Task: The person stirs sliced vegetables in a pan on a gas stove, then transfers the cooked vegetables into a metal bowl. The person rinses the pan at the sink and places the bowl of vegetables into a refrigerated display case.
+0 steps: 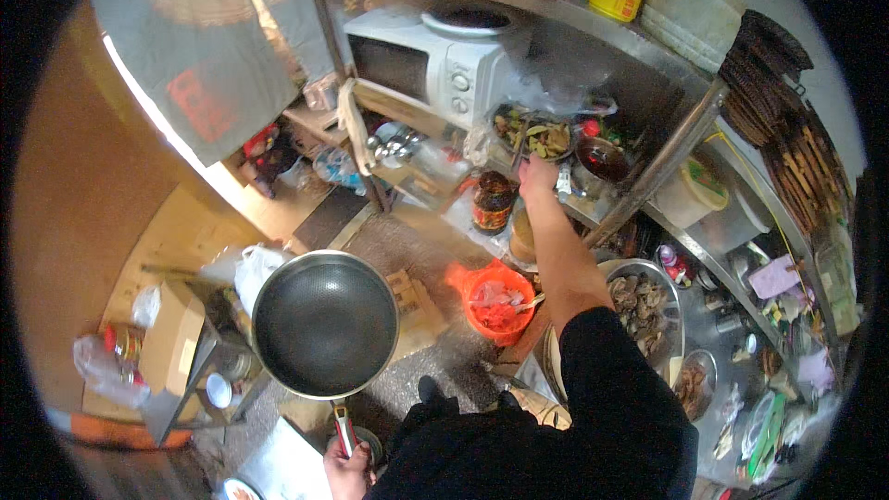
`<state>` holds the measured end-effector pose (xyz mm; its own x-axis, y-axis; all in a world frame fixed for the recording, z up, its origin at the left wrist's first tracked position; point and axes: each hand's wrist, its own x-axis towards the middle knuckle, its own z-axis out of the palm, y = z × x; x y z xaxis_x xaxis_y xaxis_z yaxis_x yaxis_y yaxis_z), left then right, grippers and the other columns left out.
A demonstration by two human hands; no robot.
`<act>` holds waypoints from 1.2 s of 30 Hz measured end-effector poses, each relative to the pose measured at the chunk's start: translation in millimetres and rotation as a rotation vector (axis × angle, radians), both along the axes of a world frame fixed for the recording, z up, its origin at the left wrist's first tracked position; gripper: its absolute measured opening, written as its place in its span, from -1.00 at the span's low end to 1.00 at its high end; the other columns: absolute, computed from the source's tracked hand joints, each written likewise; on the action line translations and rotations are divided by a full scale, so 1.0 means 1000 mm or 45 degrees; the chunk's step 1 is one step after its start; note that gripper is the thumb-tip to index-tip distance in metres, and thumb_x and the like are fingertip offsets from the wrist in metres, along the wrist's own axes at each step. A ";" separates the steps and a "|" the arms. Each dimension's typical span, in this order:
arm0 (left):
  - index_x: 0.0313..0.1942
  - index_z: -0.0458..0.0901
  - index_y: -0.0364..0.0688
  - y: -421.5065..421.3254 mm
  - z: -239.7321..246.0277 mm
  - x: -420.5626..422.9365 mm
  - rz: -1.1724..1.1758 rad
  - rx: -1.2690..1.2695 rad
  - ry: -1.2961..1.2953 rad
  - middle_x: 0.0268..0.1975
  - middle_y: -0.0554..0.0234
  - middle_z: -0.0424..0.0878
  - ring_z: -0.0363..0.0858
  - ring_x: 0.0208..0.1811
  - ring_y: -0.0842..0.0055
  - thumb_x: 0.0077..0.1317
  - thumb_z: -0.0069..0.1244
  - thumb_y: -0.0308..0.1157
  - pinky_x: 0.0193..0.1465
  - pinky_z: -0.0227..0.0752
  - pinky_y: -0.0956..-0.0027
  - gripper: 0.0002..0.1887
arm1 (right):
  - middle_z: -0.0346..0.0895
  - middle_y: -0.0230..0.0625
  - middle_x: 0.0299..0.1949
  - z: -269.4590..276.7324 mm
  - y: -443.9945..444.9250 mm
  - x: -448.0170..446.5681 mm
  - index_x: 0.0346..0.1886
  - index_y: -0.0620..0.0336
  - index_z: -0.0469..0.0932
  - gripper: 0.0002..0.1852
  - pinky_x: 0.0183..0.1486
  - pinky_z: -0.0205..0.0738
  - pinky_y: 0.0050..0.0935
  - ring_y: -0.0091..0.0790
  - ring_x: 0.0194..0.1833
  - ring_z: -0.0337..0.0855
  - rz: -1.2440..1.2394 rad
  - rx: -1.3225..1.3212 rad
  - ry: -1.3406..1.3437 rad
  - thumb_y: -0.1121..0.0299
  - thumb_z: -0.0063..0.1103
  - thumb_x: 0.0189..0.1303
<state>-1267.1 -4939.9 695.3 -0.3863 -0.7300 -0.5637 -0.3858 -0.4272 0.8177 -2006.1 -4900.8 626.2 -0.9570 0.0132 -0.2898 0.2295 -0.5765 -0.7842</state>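
My left hand [347, 469] is closed around the red and silver handle of a dark frying pan [326, 326] with a textured inner surface, and no food shows in it. My right arm stretches out to the shelf, where my right hand [538, 177] is at the near edge of a bowl of dried leaves [549, 137]. Whether its fingers pinch something there is too blurred to tell. Just left of that hand stands a jar with dark contents [494, 203]. A bowl of dark red liquid [603, 157] and a small white tube [563, 182] are to its right.
A white microwave oven [424, 59] occupies the shelf behind the bowls. An orange plastic bucket [501, 302] holding red and white plastic stands below my right arm. At right, a metal basin [679, 312] contains brownish pieces. A cardboard box [170, 340] lies left of the pan.
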 end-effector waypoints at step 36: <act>-0.18 0.57 -0.25 0.427 0.134 -0.178 -2.417 -0.047 0.226 -0.51 0.42 0.52 0.47 -0.62 0.65 0.52 0.18 -0.37 -0.57 0.28 0.50 -0.83 | 0.71 -0.39 -0.34 0.104 0.799 0.739 -0.13 0.18 0.63 -0.82 -0.32 0.53 -0.50 -0.52 -0.38 0.71 -0.946 0.379 -0.092 0.28 0.29 0.59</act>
